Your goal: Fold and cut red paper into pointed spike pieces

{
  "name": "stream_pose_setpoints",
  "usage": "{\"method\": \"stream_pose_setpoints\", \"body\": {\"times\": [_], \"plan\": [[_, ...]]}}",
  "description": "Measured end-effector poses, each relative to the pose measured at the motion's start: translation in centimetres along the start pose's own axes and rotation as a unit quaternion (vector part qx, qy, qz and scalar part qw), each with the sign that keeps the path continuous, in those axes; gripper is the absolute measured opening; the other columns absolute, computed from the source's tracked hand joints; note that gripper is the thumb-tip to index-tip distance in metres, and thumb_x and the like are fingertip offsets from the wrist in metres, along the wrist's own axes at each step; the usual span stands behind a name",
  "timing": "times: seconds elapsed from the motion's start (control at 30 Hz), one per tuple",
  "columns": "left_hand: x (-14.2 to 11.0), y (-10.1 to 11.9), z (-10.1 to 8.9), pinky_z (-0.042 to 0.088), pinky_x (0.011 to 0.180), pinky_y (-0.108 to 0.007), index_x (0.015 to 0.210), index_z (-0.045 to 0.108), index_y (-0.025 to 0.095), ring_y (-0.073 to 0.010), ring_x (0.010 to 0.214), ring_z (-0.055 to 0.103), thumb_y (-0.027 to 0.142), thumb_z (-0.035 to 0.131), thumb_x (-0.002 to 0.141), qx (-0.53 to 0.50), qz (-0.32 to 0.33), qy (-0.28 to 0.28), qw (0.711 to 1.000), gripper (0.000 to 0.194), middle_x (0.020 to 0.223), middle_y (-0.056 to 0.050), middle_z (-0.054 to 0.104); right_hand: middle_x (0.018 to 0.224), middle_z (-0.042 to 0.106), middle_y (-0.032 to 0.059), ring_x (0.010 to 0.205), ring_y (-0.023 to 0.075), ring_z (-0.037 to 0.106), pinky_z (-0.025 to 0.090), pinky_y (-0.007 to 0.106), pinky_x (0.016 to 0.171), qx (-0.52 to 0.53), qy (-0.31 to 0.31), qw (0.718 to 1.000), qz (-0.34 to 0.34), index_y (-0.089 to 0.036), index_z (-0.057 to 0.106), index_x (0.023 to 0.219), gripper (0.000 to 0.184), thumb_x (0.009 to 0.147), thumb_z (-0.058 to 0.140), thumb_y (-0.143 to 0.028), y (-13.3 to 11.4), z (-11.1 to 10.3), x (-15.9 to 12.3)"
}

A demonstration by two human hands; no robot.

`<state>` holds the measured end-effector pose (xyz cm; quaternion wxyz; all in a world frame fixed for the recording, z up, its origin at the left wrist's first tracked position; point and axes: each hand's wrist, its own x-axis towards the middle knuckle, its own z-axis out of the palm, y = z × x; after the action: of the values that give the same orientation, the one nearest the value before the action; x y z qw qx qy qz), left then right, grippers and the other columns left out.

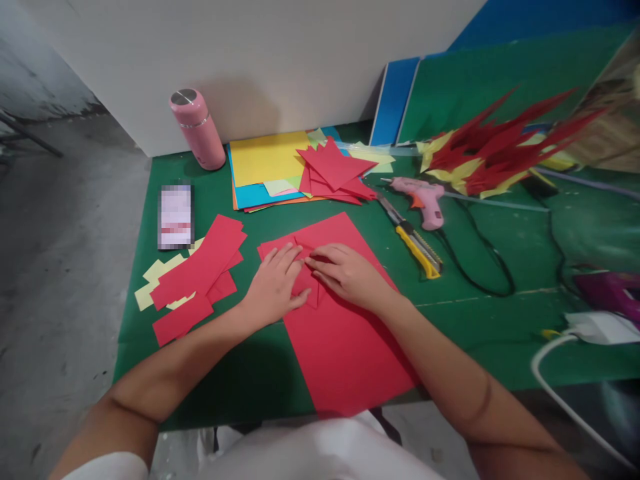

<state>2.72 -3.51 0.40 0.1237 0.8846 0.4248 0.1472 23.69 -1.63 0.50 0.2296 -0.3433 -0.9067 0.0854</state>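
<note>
Paper: a small folded red paper piece (pixel 306 277), toward eleven o'clock on a large red rectangular paper sheet (pixel 350 360), on the green tabletop (pixel 235 383).
Left hand (pixel 275 283): laid flat, fingers slightly spread, pressing the piece's nine o'clock side, gripping nothing.
Right hand (pixel 350 275): fingers bunched, tips touching the piece at two o'clock; whether they pinch it, I cannot tell.
Strips: overlapping flat red paper strips (pixel 200 261), nine o'clock from the hands.
Glue gun: pink plastic glue gun (pixel 425 200), two o'clock.
Bottle: pink cylindrical bottle (pixel 203 137), eleven o'clock.
</note>
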Motion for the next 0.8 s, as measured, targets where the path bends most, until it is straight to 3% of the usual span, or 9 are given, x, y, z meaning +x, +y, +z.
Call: {"method": "stream_pose_setpoints", "body": {"times": [0.23,0.6,0.8], "plan": [[-0.1,0.1,-0.1,0.037,0.114,-0.055,0.104,0.064,0.014,-0.0358,0.139,0.043,0.03,0.06,0.089,0.022,0.016,-0.008,1.0,0.022,0.144,-0.022,0.051,0.132,0.064,0.0166,0.116,0.0271,0.062,0.051,0.048,0.098,-0.031,-0.03,0.999,0.03,-0.01,0.062,0.129,0.038,0.101,0.039,-0.019,-0.2,0.6,0.4],[0.1,0.0,0.0,0.04,0.111,-0.054,0.107,0.063,0.015,-0.0354,0.132,0.047,0.031,0.06,0.088,0.012,0.023,0.009,1.0,0.025,0.132,-0.017,0.056,0.137,0.059,0.0225,0.116,0.0303,0.061,0.05,0.047,0.088,-0.048,-0.066,0.996,0.039,-0.002,0.058,0.132,0.044,0.1,0.031,-0.014,0.2,1.4,2.3],[0.1,0.0,-0.2,0.042,0.109,-0.054,0.106,0.063,0.016,-0.035,0.132,0.047,0.031,0.059,0.089,0.022,0.02,-0.002,1.0,0.023,0.136,-0.018,0.054,0.14,0.058,0.0161,0.122,0.0277,0.058,0.049,0.047,0.092,-0.008,-0.07,0.996,0.061,-0.013,0.058,0.136,0.045,0.101,0.031,-0.018,0.9,1.4,3.4]]}}
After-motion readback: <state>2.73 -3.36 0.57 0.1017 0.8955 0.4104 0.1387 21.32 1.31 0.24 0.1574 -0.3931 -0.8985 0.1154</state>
